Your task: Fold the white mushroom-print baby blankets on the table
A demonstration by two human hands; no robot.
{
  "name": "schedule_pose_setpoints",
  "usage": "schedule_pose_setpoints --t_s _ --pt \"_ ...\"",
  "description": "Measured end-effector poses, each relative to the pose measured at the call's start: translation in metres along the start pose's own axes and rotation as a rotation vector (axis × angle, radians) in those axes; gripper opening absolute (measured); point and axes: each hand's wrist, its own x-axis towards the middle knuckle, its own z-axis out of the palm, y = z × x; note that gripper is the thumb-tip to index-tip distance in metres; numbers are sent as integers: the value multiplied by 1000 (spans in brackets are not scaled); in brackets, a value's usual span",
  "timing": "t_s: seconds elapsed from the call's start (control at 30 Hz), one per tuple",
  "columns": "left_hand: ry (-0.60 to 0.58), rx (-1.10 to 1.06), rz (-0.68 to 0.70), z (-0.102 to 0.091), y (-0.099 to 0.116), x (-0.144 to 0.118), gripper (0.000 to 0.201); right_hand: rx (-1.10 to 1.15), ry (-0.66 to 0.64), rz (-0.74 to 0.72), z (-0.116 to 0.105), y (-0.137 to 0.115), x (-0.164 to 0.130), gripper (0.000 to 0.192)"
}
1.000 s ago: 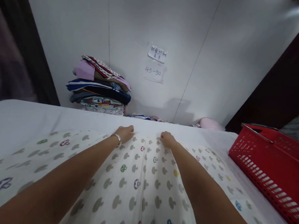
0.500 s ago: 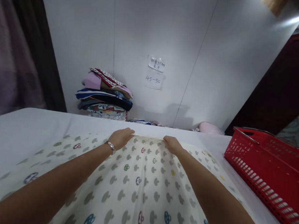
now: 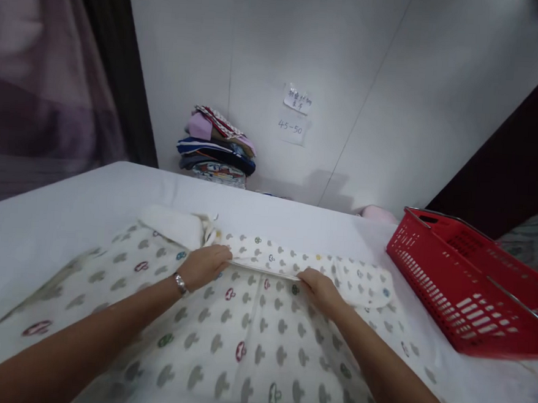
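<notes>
A white cloth [image 3: 251, 323] printed with grey and coloured mushrooms lies spread over the white table in front of me. Its far edge is turned over toward me, so a patterned strip [image 3: 265, 250] lies on top. My left hand [image 3: 207, 266], with a silver bracelet at the wrist, pinches the turned edge left of centre. Right of centre, my right hand [image 3: 322, 290] grips the same edge between thumb and fingers. A plain white flap [image 3: 173, 225] with a bunched corner shows beyond my left hand.
To the right stands a red plastic basket [image 3: 457, 276] with metal handles. Folded fabrics [image 3: 220, 146] are stacked against the back wall at the left. Handwritten paper notes [image 3: 293, 128] are stuck on the wall. A pink item [image 3: 377, 213] lies at the table's [image 3: 127, 185] far edge.
Both hands have drawn the cloth's far edge back toward me, folding a strip over. A white underside flap now shows at the left. The camera view has shifted.
</notes>
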Motion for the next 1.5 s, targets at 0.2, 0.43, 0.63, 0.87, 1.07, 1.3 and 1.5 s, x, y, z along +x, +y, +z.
schedule_pose_setpoints --t_s 0.2,0.43,0.63,0.87,1.07,1.3,1.5 --pt "113 -66 -119 21 44 -19 18 141 59 108 25 -16 -21 25" --pt "235 -241 -35 38 124 -14 33 156 97 162 25 -24 -22 21" --pt "126 -273 -14 57 132 8 21 178 124 163 31 -27 -22 17" --pt "84 -357 -11 68 113 12 28 33 183 141 53 -31 -33 15" --pt "138 -400 -8 73 103 19 30 -67 232 210 46 9 -49 14" --pt "153 -396 -7 81 97 22 30 -204 289 489 2 79 -106 21" --pt "208 -420 -10 74 95 20 31 -220 333 605 -31 104 -118 31"
